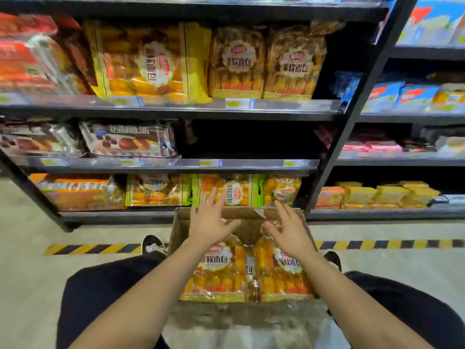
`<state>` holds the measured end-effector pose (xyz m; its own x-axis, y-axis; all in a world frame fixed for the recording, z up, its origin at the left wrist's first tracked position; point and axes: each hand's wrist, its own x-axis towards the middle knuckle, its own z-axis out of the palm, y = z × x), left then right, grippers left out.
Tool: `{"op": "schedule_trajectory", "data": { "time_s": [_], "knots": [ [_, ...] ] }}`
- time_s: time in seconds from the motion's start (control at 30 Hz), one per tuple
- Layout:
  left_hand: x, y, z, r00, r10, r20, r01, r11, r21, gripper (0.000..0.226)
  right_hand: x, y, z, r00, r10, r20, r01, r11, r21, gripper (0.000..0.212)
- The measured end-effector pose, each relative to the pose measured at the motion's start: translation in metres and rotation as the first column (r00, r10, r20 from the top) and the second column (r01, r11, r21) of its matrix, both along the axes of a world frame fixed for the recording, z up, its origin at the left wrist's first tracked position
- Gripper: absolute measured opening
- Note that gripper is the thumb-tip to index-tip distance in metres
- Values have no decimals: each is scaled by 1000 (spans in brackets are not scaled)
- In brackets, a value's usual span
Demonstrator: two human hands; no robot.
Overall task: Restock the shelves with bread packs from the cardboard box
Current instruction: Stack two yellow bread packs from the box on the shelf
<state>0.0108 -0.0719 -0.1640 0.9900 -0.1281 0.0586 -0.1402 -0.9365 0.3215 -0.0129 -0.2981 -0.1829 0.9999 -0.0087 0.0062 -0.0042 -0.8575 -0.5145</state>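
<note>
An open cardboard box (247, 215) stands on the floor between my knees. Inside it lie two orange-yellow bread packs, one on the left (216, 275) and one on the right (284, 275). My left hand (210, 220) hovers over the box's far left part with fingers spread and holds nothing. My right hand (289, 231) hovers over the far right part, fingers also spread and empty. More bread packs of the same kind (235, 62) stand on the upper shelf and on the bottom shelf (234, 191) just behind the box.
The middle shelf (246, 163) has a dark gap right of the chocolate-cake packs (128, 141). A black upright post (352, 114) divides this rack from the one at right. Yellow-black tape (93, 248) runs along the floor. My shoes (152, 244) flank the box.
</note>
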Motion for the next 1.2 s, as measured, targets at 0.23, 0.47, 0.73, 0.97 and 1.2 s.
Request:
{"op": "schedule_trajectory", "data": {
  "time_s": [0.23,0.47,0.73,0.97,1.2],
  "knots": [
    [-28,30,-88,946,136,-295,-150,988,-25,92,-29,-41,-108,887,-163,-433,211,975,65,94],
    [-31,61,-139,707,242,-664,-465,867,-179,123,-20,-52,-146,681,-259,-685,509,840,188,85],
    [-31,61,-150,729,139,-670,-446,839,-312,146,-24,-60,-143,677,-292,-676,625,713,318,87],
    [-47,59,-144,813,91,-574,-361,853,-376,124,-32,-54,-135,779,-225,-585,511,769,385,77],
    [-51,70,-133,877,67,-475,-303,845,-441,113,-39,-50,-118,906,43,-421,141,907,397,110]
  ]
}}
